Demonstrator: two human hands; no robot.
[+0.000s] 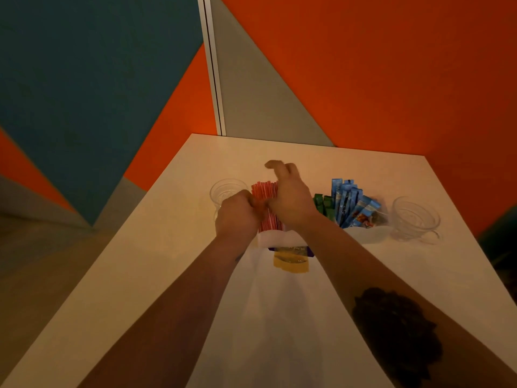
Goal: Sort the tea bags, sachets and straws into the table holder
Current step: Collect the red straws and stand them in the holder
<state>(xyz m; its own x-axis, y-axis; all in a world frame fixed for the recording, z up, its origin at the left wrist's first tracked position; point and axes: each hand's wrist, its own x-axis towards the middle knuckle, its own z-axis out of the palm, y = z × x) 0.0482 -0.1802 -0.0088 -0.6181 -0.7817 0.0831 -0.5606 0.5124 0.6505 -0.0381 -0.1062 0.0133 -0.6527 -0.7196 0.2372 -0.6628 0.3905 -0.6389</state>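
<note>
1. We see both hands meeting over a bundle of red straws [264,204] that stands upright in the left part of the white table holder [272,238], near the middle of the pale surface [156,264].
2. The left hand [237,217] has its grip clenched around the left side of the straws, fingers curled against them.
3. The right hand [291,197] presses on the right side of the bundle, thumb at the straws; its index finger is lifted and curled above them. We read that grip as grasping the straws too.
4. Green sachets [324,204] and blue sachets [351,204] fan out of the holder's right part, just beside the right wrist.
5. A yellow packet [291,261] sits at the holder's near side, between the forearms.
6. A clear glass cup [225,190] stands left of the holder, another glass cup [415,218] right of it, both on the surface.
</note>
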